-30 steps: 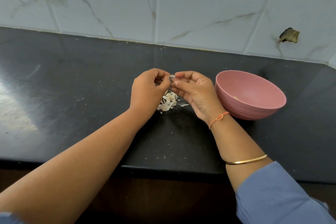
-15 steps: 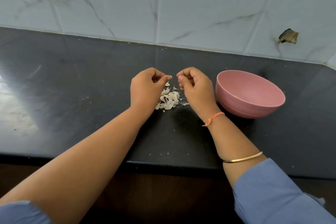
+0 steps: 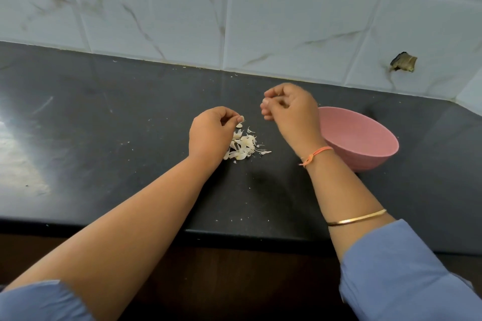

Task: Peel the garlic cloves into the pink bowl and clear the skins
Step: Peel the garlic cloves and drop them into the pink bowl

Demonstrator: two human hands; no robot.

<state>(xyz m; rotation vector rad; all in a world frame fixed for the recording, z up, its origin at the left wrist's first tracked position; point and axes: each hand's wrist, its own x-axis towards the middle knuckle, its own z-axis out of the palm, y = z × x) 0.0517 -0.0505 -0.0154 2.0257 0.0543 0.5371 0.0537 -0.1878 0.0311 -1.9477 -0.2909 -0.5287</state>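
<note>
Pink bowl point(image 3: 365, 138), one only, sits at centre right on the black counter point(image 3: 117, 138), partly behind the right wrist. One loose pile of skins point(image 3: 243, 147) lies at frame centre. Counter's front edge runs across the lower frame and the tiled wall point(image 3: 287, 21) bounds it above; bare room stretches to the left. Two hands, apart. Left hand point(image 3: 211, 133) is just beside the pile, fingers curled, thumb tip against forefinger. Right hand point(image 3: 292, 109) hangs above the bowl's left rim, fingers curled in and blurred; possibly a clove inside, though I cannot tell.
</note>
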